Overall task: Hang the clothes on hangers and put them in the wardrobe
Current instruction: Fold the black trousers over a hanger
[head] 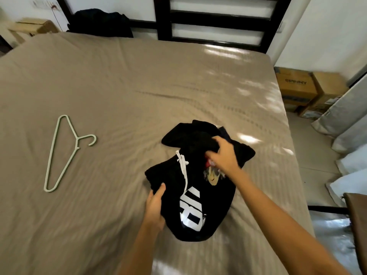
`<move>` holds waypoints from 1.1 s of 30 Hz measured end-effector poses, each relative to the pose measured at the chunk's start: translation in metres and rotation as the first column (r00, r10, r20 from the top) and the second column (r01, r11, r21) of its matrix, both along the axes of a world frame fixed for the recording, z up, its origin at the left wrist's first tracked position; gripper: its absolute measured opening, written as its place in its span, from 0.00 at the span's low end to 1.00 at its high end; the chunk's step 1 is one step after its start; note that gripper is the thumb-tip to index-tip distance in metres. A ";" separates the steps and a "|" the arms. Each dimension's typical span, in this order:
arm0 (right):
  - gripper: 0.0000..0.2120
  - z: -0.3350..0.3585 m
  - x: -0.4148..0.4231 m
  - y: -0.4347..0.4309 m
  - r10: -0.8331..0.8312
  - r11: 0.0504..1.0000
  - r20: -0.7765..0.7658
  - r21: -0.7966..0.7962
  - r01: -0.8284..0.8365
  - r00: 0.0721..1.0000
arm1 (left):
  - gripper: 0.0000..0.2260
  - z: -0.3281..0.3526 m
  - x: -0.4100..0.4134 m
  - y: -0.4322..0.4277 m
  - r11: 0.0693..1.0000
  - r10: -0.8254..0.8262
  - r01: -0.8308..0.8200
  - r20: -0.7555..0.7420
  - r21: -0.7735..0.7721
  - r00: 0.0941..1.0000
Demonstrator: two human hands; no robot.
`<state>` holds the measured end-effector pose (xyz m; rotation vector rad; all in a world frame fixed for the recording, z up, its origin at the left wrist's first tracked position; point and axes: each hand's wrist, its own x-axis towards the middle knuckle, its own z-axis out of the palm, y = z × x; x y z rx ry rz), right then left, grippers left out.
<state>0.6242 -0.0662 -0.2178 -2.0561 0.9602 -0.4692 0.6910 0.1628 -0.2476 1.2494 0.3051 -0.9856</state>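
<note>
A black hoodie [200, 225] with white lettering and a white drawstring lies crumpled on the beige bed [119, 86]. More dark clothing is bunched with it at its far end. My left hand [155, 205] grips the hoodie's left edge, thumb on top of the fabric. My right hand [223, 153] reaches down onto the pile's upper part, fingers curled into the black cloth. A pale green plastic hanger [63, 153] lies flat on the bed to the left, well apart from the clothes, with its hook pointing right.
Another dark garment [99, 22] is heaped at the bed's far edge by the black-framed headboard [164, 18]. Cardboard boxes [301, 88] stand on the floor to the right, with grey curtains [345, 120] beside them. A brown stool edge [357, 215] shows at lower right.
</note>
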 end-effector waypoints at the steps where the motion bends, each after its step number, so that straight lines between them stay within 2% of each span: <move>1: 0.19 0.004 -0.002 0.026 0.076 0.995 0.059 -0.062 -0.072 0.995 | 0.24 0.010 -0.003 -0.004 0.999 -0.029 0.029 0.001 -0.014 1.000; 3: 0.23 0.012 -0.011 0.079 0.240 0.964 0.092 -0.140 -0.225 0.966 | 0.26 0.024 -0.009 -0.013 0.993 -0.098 0.100 0.039 -0.057 0.994; 5: 0.26 0.015 -0.023 0.122 0.362 0.924 0.028 -0.145 -0.354 0.932 | 0.28 0.036 -0.012 -0.016 0.986 -0.123 0.131 0.081 -0.107 0.989; 8: 0.30 0.010 -0.037 0.156 0.422 0.878 -0.055 -0.225 -0.423 0.905 | 0.35 0.044 -0.014 -0.011 0.993 -0.085 0.091 0.084 -0.073 0.993; 11: 0.34 0.002 -0.053 0.167 0.474 0.857 -0.058 -0.202 -0.475 0.879 | 0.14 0.054 -0.017 -0.002 0.999 0.031 -0.032 0.125 0.004 0.992; 12: 0.35 0.001 -0.059 0.168 0.458 0.877 -0.014 -0.155 -0.454 0.889 | 0.11 0.059 -0.016 0.000 0.996 0.083 -0.084 0.123 0.000 0.989; 14: 0.38 -0.004 -0.067 0.166 0.380 0.923 0.053 -0.078 -0.376 0.923 | 0.15 0.074 -0.012 0.004 0.986 0.151 -0.142 0.107 -0.085 0.983; 18: 0.51 -0.012 -0.070 0.164 0.383 0.915 -0.108 -0.093 -0.393 0.917 | 0.12 0.130 -0.001 0.011 0.937 0.225 -0.184 0.113 -0.297 0.968; 19: 0.52 -0.013 -0.064 0.166 0.335 0.930 -0.113 -0.121 -0.348 0.935 | 0.11 0.147 0.001 0.010 0.919 0.229 -0.177 0.112 -0.352 0.967; 21: 0.48 -0.006 -0.044 0.166 0.114 0.986 -0.068 -0.116 -0.121 0.991 | 0.13 0.187 0.001 0.007 0.881 0.200 -0.126 0.118 -0.455 0.973; 22: 0.43 0.000 -0.032 0.162 -0.026 0.998 -0.043 -0.060 0.023 0.999 | 0.15 0.207 -0.001 0.004 0.862 0.187 -0.102 0.124 -0.496 0.975; 23: 0.35 0.009 -0.021 0.156 -0.150 0.989 -0.018 -0.021 0.150 0.989 | 0.17 0.228 -0.001 0.001 0.842 0.168 -0.068 0.140 -0.535 0.976; 25: 0.17 0.025 -0.009 0.139 -0.236 0.971 0.013 0.046 0.235 0.972 | 0.17 0.270 0.001 -0.011 0.805 0.156 -0.011 0.193 -0.593 0.969; 26: 0.07 0.031 -0.008 0.130 -0.213 0.976 0.031 0.058 0.211 0.976 | 0.15 0.292 0.004 -0.016 0.793 0.177 0.000 0.230 -0.610 0.957; 27: 0.04 0.041 -0.013 0.124 -0.168 0.983 0.021 0.075 0.166 0.986 | 0.14 0.310 0.008 -0.020 0.781 0.198 0.016 0.270 -0.625 0.942; 28: 0.06 0.046 -0.022 0.119 -0.100 0.987 -0.017 0.128 0.101 0.995 | 0.16 0.324 0.010 -0.023 0.769 0.212 0.030 0.299 -0.639 0.930; 30: 0.02 0.059 -0.049 0.120 0.048 0.970 -0.074 0.241 -0.028 0.996 | 0.19 0.337 0.013 -0.030 0.769 0.264 0.006 0.326 -0.639 0.908; 33: 0.08 0.072 -0.100 0.138 0.206 0.886 -0.131 0.446 -0.128 0.970 | 0.17 0.350 0.010 -0.029 0.813 0.323 -0.055 0.371 -0.580 0.870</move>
